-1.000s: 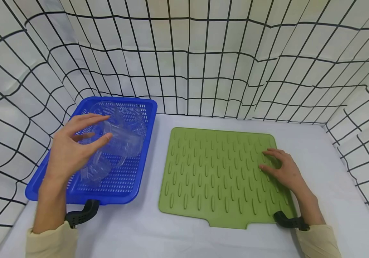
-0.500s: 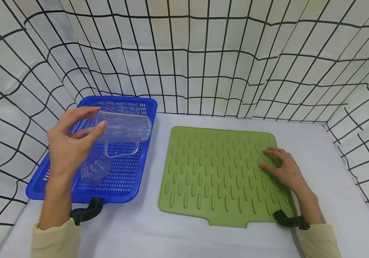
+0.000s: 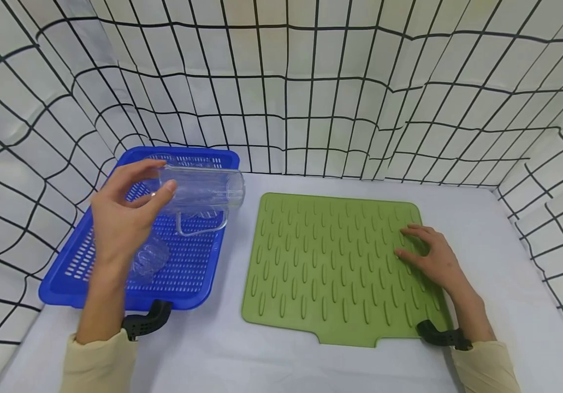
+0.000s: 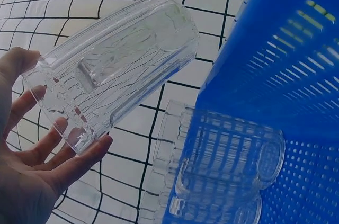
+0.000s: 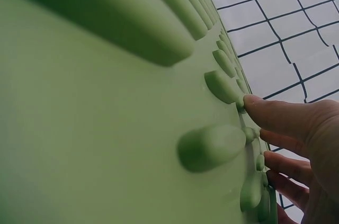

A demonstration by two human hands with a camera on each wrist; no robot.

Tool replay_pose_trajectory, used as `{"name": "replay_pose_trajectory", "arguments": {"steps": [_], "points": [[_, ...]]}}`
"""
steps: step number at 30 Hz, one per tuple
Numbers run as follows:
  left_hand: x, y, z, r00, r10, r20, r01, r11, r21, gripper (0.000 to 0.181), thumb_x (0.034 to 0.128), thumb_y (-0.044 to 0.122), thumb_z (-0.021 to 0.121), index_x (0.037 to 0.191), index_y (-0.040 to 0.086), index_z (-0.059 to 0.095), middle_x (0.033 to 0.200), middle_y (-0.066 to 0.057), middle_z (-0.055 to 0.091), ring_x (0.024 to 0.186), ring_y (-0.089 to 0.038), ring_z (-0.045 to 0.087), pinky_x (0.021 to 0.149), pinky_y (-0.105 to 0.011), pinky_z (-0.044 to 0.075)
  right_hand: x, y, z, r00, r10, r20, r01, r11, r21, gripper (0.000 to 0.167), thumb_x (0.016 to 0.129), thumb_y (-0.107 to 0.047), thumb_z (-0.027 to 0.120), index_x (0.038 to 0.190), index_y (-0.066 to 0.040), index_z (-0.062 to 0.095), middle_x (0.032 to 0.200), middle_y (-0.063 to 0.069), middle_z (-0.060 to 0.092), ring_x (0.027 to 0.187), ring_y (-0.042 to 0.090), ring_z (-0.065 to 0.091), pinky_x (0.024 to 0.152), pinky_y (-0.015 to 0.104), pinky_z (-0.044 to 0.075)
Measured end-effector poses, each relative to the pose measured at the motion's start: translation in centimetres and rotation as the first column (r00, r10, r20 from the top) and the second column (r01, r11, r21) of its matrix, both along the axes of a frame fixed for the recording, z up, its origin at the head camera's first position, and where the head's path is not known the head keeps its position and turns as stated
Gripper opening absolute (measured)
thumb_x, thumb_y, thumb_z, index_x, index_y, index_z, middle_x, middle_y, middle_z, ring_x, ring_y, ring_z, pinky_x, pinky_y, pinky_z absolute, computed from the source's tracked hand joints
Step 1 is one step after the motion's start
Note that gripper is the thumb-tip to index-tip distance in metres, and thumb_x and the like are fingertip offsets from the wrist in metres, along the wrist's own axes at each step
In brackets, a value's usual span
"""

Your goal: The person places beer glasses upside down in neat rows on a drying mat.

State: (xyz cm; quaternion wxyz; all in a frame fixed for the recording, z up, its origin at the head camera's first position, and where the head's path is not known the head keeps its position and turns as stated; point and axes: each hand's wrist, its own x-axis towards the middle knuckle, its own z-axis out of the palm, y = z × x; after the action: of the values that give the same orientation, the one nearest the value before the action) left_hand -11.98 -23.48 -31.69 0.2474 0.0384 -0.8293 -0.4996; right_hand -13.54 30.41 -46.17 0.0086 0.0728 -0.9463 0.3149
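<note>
A clear glass mug (image 3: 202, 190) lies sideways in the air above the right part of the blue basket, its handle pointing down toward the viewer. My left hand (image 3: 126, 210) pinches it by one end. In the left wrist view the fingers and thumb of my left hand (image 4: 45, 155) grip the rim of the mug (image 4: 127, 60). My right hand (image 3: 433, 259) rests on the right edge of the green ribbed mat (image 3: 330, 262). The right wrist view has the fingertips of my right hand (image 5: 296, 150) touching the mat (image 5: 116, 128), holding nothing.
The blue basket (image 3: 207, 267) stands at the left with more clear glassware (image 3: 149, 259) in it; mugs (image 4: 228, 150) lie there in the left wrist view. White cloth (image 3: 212, 349) covers the table. A black wire grid (image 3: 286, 79) surrounds the back and sides.
My left hand has lifted the mug out from among the glassware and moved it up and to the right, toward the basket's right rim. My right hand has stayed still.
</note>
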Motion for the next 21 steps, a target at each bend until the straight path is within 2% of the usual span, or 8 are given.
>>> {"name": "replay_pose_trajectory", "arguments": {"steps": [8,21], "points": [[-0.2,0.9,0.0,1.0,-0.007,0.027,0.007,1.0,0.025,0.041,0.0928,0.025,0.08,0.133,0.029,0.071,0.126,0.019,0.065,0.12,-0.004,0.061,0.092,-0.018,0.054,0.0,0.0,-0.1,1.0,-0.009,0.001,0.009,1.0,0.006,0.056,0.093,-0.028,0.08,0.139,-0.002,0.062,0.155,0.028,0.047,0.144,0.056,0.035,0.114,0.075,0.03],[-0.3,2.3,0.0,0.999,-0.05,0.018,0.049,0.997,0.057,0.04,0.0936,0.026,0.079,0.133,0.028,0.071,0.133,0.011,0.067,0.121,-0.006,0.06,0.092,-0.02,0.051,0.0,-0.1,-0.1,1.0,-0.007,-0.007,0.007,1.0,0.014,0.056,0.093,-0.027,0.08,0.139,-0.001,0.062,0.154,0.028,0.048,0.144,0.056,0.036,0.114,0.075,0.03]]}}
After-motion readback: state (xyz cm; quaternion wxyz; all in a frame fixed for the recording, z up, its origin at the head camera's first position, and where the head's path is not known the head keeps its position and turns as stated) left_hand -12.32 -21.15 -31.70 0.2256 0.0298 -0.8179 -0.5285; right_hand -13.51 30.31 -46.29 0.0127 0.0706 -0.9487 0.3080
